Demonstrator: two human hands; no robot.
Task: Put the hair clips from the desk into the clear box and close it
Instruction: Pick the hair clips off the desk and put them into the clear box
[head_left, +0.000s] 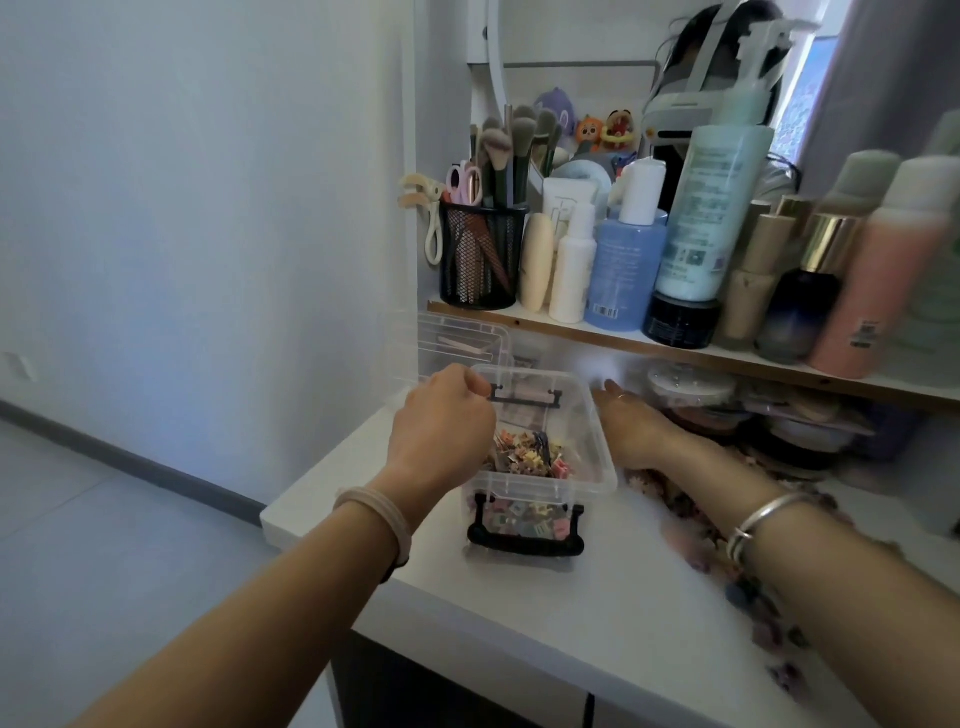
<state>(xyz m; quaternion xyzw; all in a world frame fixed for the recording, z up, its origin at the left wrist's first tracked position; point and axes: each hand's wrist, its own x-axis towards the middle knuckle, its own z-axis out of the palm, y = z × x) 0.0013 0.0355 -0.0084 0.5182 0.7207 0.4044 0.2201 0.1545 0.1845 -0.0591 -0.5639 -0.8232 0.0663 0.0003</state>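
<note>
- Writing: the tall mint bottle (711, 208) and the blue bottle (623, 265) on the shelf (540, 323) are carrying printed labels, all too blurred to read. A barcode is showing low on the blue one, but no brand is legible.
- Left hand (441, 421): reaching over the far-left corner of the clear box (545, 488), knuckles up. Its fingers are curling in toward the rear latch (524, 397); cannot tell whether they are pinching anything. A beige hair tie (371, 512) is sitting on that wrist.
- Right hand (631, 423): lying low just beside the box's right wall, palm down and motion-blurred. Its fingers are straight and pressed together, pointing toward the back of the desk. A silver bangle (763, 519) is sitting on that wrist.
- Clear box: one, standing on the white desk (519, 623) near its left edge, between the two hands, top open.
- Latches: two, both black — the rear one and the front latch (524, 543), which is hanging down.
- Hair clips (524, 460): a small coloured pile is lying inside the box, too small to count.
- Loose clips (670, 501): lying scattered on the desk by the right forearm, too blurred to count.
- Clear lid-like panel (457, 338): one, standing behind the left hand; cannot tell whether it is being touched.
- Black mesh pot (483, 260): one, holding makeup brushes on the shelf.
</note>
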